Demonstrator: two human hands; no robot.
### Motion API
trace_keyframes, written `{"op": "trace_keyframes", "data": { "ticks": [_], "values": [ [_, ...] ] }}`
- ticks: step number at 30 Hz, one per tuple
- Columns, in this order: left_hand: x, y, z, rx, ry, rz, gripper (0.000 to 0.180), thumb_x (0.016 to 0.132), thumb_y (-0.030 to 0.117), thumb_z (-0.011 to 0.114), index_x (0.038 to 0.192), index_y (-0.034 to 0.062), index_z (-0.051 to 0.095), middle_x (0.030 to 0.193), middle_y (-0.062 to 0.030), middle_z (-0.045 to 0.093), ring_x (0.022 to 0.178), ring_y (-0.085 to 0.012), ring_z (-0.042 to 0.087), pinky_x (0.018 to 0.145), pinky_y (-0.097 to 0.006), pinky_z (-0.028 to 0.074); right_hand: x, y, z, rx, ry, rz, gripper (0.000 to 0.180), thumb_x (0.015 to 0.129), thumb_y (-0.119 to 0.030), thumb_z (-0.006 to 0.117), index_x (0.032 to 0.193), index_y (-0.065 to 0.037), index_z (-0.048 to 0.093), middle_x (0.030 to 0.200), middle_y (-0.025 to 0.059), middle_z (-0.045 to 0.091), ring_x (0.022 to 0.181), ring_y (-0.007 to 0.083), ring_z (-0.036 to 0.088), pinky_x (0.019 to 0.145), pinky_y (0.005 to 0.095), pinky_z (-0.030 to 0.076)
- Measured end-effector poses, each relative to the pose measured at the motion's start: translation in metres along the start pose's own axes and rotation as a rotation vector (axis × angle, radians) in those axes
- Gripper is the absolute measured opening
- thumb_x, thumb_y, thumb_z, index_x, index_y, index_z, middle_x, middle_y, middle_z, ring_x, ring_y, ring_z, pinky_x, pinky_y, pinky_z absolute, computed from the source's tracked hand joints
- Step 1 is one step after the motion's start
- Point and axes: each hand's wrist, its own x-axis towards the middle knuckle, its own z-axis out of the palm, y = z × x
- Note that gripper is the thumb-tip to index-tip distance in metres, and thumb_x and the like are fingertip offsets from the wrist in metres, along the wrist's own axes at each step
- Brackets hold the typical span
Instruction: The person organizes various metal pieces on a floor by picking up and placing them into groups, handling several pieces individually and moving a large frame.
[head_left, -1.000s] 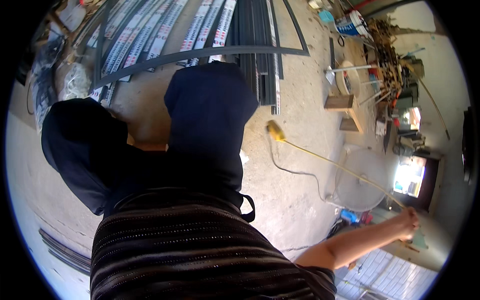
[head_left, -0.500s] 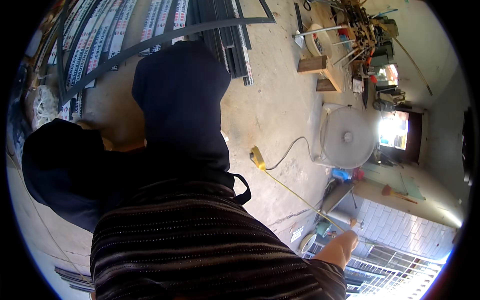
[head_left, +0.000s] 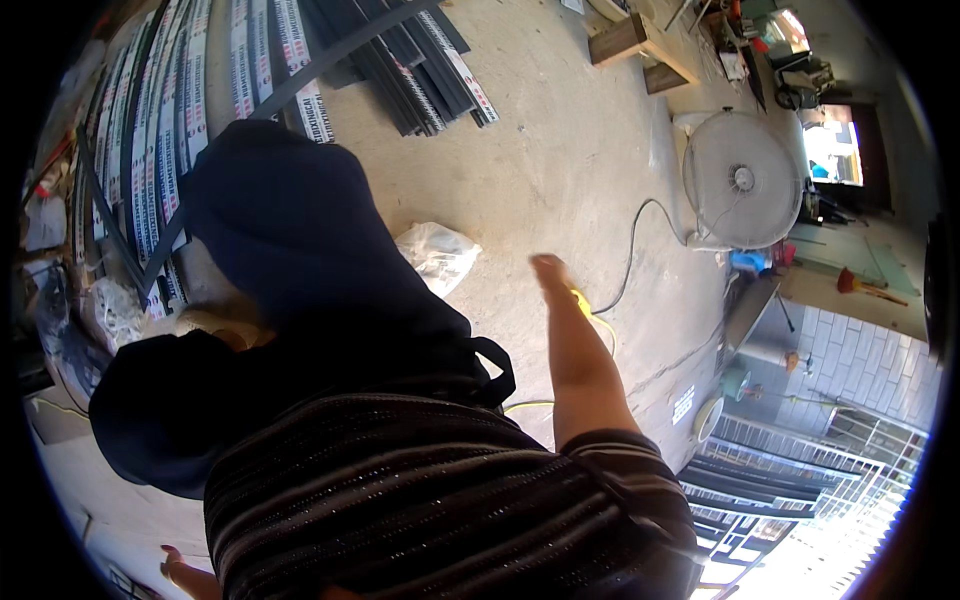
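My right arm reaches forward over the concrete floor. Its hand [head_left: 549, 275] is foreshortened and a little smeared, so the set of its fingers is unclear; nothing shows in it. Just past that wrist, partly covered by the forearm, lies a yellow extension socket [head_left: 580, 302] on a cord. My left hand [head_left: 174, 564] hangs low at the lower left edge, its visible fingers apart and holding nothing I can see. A crumpled clear plastic bag [head_left: 440, 252] lies on the floor between my leg and my right hand.
Long dark strips with printed film [head_left: 150, 130] cover the floor at the upper left, crossed by a dark angled frame [head_left: 335, 57]. A large fan [head_left: 741, 178] stands at the right, near a wooden stool [head_left: 640, 50]. Metal racks [head_left: 770, 490] stand at the lower right.
My body has shifted, and the strips sit further left in view. My right arm has swung forward across the yellow socket. The plastic bag and my left hand have come into view.
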Motion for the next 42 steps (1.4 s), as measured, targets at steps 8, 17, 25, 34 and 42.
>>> {"op": "trace_keyframes", "data": {
  "ticks": [8,17,25,34,42],
  "values": [
    [0.011,0.108,0.091,-0.201,0.009,-0.026,0.055,0.096,0.033,0.048,0.136,-0.0026,0.038,0.130,-0.0145,0.054,0.120,-0.0336,0.050,0.098,-0.051,0.046,-0.113,-0.117,0.180,-0.800,-0.318,-0.584,0.083,0.073,-0.034,0.073,0.142,-0.023,0.029,0.140,0.0064,0.043,0.127,0.0357,0.039,0.101,0.0582,0.031],
    [0.021,0.108,0.082,-0.152,-0.085,0.020,0.046,0.095,0.024,0.049,0.132,-0.0020,0.043,0.131,-0.0156,0.053,0.119,-0.0347,0.052,0.096,-0.050,0.049,-0.082,-0.107,0.171,-0.722,-0.109,-0.095,0.032,0.090,-0.029,0.053,0.121,-0.023,0.061,0.128,0.0071,0.054,0.122,0.0277,0.046,0.101,0.0456,0.039],
    [0.051,0.128,0.101,-0.003,-0.121,-0.094,0.030,0.095,0.015,0.048,0.121,0.0003,0.052,0.129,-0.0167,0.055,0.112,-0.0355,0.058,0.091,-0.048,0.052,-0.015,-0.043,0.106,-0.448,0.193,0.321,0.027,0.083,-0.019,0.056,0.105,-0.009,0.067,0.115,0.0148,0.063,0.106,0.0326,0.061,0.088,0.0420,0.051],
    [0.025,0.095,0.096,0.018,-0.320,0.163,0.048,0.099,0.034,0.041,0.139,0.0076,0.040,0.143,-0.0087,0.043,0.132,-0.0255,0.040,0.107,-0.038,0.034,-0.010,-0.070,0.159,-0.861,-0.017,-0.404,0.035,0.088,-0.037,0.051,0.077,-0.010,0.070,0.085,0.0143,0.070,0.083,0.0293,0.067,0.068,0.0441,0.053],
    [-0.136,0.005,0.171,0.550,-0.471,0.304,0.036,0.093,0.016,0.049,0.129,0.0121,0.053,0.123,-0.0057,0.060,0.099,-0.0162,0.060,0.080,-0.029,0.046,-0.097,-0.244,0.188,0.040,-0.521,-0.265,0.035,0.085,-0.024,0.060,0.112,-0.003,0.059,0.100,0.0132,0.067,0.075,0.0268,0.067,0.056,0.0400,0.055]
  ]
}}
